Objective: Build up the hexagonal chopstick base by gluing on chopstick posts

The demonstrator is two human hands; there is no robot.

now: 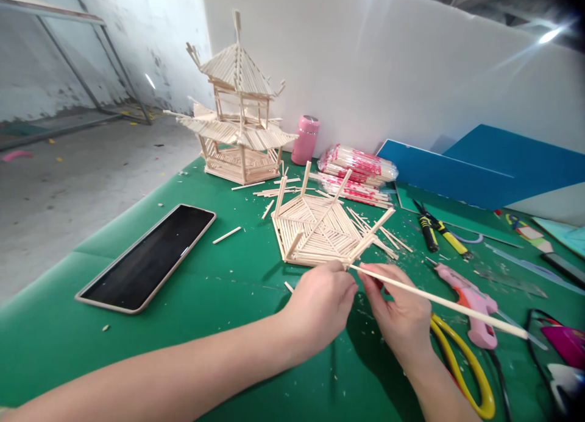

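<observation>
A long, pale wooden chopstick (457, 302) slants down to the right across my right hand (402, 309), pinched near its far end between thumb and fingers. My left hand (320, 303) is closed at that same end, its fingertips mostly hidden behind the knuckles. Just beyond both hands lies a hexagonal platform (315, 230) made of sticks, with several short posts standing up from its corners. The chopstick's tip is close to the platform's near corner; whether they touch, I cannot tell.
A two-tiered stick pavilion (242, 136) stands behind, beside a pink bottle (306, 140) and packed chopsticks (356, 166). A phone (148, 257) lies left. Pliers (441, 230), a pink glue gun (466, 300) and yellow-handled scissors (470, 373) lie right. Loose sticks (384, 236) surround the platform.
</observation>
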